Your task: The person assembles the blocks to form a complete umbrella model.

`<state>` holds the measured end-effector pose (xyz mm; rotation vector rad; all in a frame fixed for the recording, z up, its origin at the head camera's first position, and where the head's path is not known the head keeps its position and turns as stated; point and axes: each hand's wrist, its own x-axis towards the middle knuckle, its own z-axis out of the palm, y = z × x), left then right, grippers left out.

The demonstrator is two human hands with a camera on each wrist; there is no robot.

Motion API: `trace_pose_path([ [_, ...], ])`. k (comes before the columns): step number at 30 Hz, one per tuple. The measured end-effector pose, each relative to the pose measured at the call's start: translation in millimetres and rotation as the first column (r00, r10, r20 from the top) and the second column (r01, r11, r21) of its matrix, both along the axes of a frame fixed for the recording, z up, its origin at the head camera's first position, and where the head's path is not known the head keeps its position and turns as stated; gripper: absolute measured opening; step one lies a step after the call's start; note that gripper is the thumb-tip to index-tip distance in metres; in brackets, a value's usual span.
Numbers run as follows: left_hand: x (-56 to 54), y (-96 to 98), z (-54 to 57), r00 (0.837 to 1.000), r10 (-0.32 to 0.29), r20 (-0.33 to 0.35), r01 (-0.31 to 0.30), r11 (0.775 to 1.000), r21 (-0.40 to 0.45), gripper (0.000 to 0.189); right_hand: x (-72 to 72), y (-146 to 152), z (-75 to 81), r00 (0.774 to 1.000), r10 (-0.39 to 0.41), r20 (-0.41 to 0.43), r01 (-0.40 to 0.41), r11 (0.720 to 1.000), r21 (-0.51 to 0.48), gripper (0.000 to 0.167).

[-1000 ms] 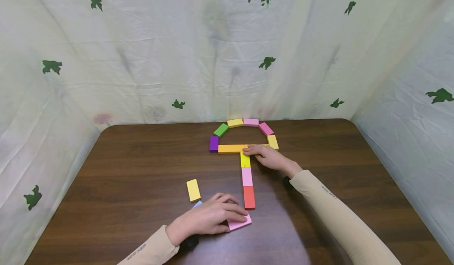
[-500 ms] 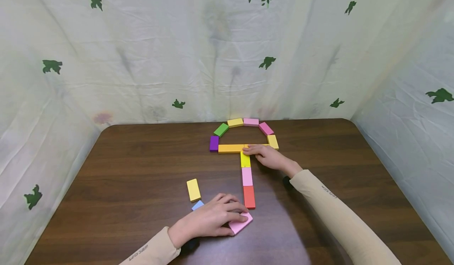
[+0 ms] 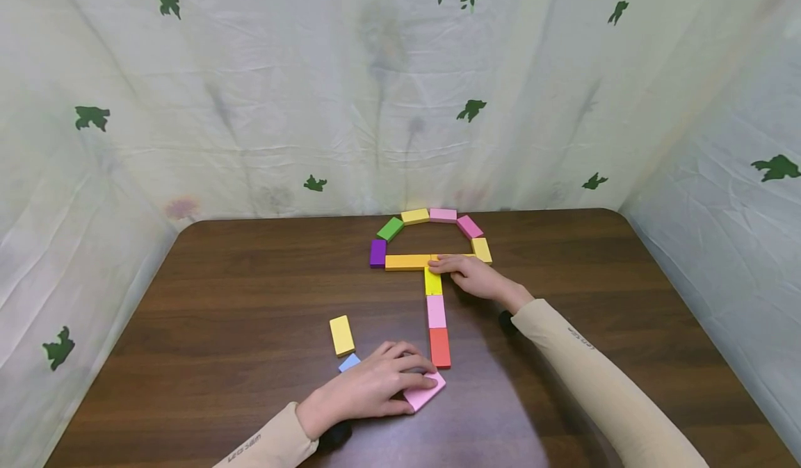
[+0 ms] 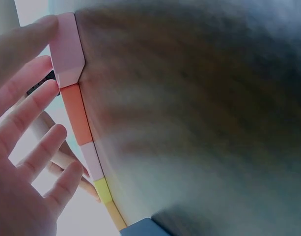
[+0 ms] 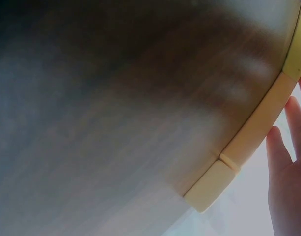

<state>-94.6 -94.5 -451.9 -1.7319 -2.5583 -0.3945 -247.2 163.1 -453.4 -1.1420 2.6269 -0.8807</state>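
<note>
A pink domino block (image 3: 427, 393) lies tilted on the table just below a red block (image 3: 440, 348). My left hand (image 3: 369, 382) pinches it between thumb and fingers; in the left wrist view the pink block (image 4: 68, 49) meets the red block's end. The red block ends a stem with a light pink block (image 3: 435, 311) and a yellow block (image 3: 433, 282) above it. My right hand (image 3: 475, 277) rests its fingertips where the yellow block meets the orange crossbar (image 3: 407, 263), and its fingers partly cover the bar's right half.
Beyond the crossbar, an arch runs from a purple block (image 3: 378, 253) over a green block (image 3: 391, 229) to a yellow block (image 3: 481, 249). A loose yellow block (image 3: 341, 336) and a partly hidden blue block (image 3: 349, 363) lie left of the stem. Fabric walls surround the wooden table (image 3: 238, 301).
The pink block has turned anticlockwise under my left hand, its right end rising slightly towards the red block. More of the blue block shows. My right hand has stayed put.
</note>
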Motion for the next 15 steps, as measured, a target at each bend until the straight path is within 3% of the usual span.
trace_pose_path([
  [15, 3.2, 3.2, -3.1, 0.999, 0.012, -0.035, -0.011, 1.0, 0.017, 0.04, -2.5, 0.5, -3.7, 1.0, 0.01, -0.01, -0.01, 1.0, -0.01, 0.041],
])
